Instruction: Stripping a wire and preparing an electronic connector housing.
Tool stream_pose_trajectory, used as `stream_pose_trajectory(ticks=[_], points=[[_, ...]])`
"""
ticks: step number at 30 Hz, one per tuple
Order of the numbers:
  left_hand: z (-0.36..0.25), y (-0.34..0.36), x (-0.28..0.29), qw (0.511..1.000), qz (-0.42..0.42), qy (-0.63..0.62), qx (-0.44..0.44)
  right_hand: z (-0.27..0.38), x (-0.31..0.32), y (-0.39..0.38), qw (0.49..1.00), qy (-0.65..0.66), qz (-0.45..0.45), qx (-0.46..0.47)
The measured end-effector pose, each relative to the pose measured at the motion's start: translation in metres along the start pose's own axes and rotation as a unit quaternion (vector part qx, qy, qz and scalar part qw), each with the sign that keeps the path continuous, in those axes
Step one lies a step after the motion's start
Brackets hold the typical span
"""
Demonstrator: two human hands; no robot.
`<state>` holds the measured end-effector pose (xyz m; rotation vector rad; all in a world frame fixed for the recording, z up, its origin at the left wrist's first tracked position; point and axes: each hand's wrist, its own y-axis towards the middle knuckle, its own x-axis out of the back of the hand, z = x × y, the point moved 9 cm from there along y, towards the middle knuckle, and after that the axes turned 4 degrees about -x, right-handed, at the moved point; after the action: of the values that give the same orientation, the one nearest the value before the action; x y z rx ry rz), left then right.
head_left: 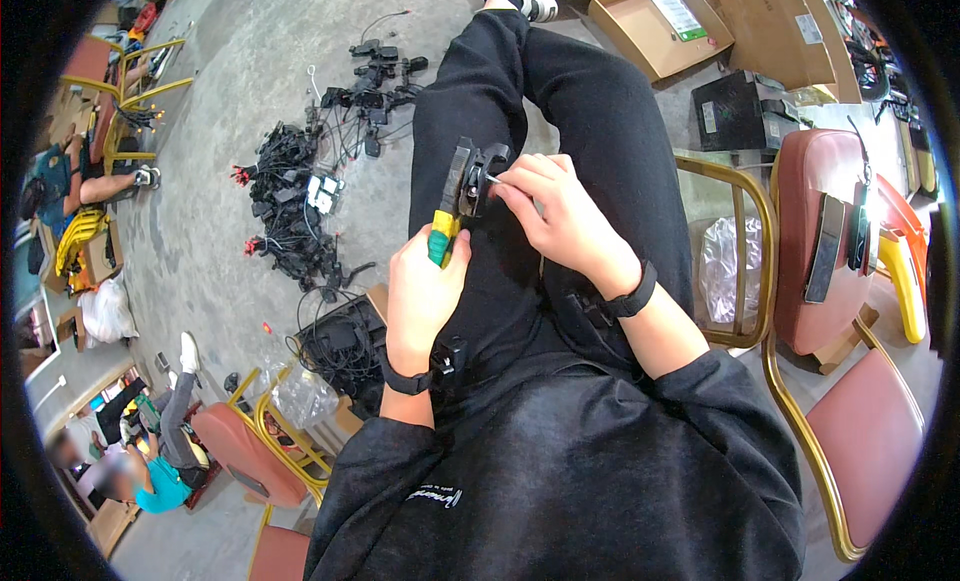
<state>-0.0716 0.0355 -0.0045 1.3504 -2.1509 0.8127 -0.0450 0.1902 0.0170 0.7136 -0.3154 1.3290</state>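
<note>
My left hand is closed round the yellow-and-green handle of a hand tool, held above my lap. A black piece with an uneven outline sits at the tool's upper end; whether it is the tool's own head or a separate part, I cannot tell. My right hand pinches a thin pale piece between thumb and fingers, its tip against the right side of the black piece. The rest of that thin piece is hidden by my fingers.
Piles of black cabled parts lie on the grey floor to the left, with a black box of cables nearer. Chairs stand on both sides. An open cardboard box and a black case are at far right. Other people sit at left.
</note>
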Motion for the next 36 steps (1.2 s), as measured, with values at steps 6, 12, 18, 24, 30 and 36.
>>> stream_pose_trajectory(ticks=[6,12,18,24,30,36], points=[[0.006,0.000,-0.002,1.000,-0.001,-0.027,0.008,-0.036,-0.053,-0.026,0.692,0.598,0.149,-0.377],[0.023,0.002,-0.007,0.997,0.015,-0.049,0.049,-0.037,-0.028,-0.012,0.895,0.336,0.065,-0.285],[0.019,0.001,-0.005,0.998,-0.004,-0.053,0.023,-0.003,-0.004,0.001,0.995,0.089,-0.026,-0.048],[0.010,0.000,-0.003,0.999,-0.005,-0.042,0.006,0.014,0.005,0.004,0.994,-0.087,-0.040,0.044],[0.007,0.000,-0.002,1.000,-0.005,-0.005,0.009,-0.033,-0.051,-0.021,0.747,0.553,0.113,-0.351],[0.010,0.001,-0.003,1.000,-0.003,-0.008,0.024,-0.036,-0.056,-0.026,0.682,0.599,0.120,-0.403]])
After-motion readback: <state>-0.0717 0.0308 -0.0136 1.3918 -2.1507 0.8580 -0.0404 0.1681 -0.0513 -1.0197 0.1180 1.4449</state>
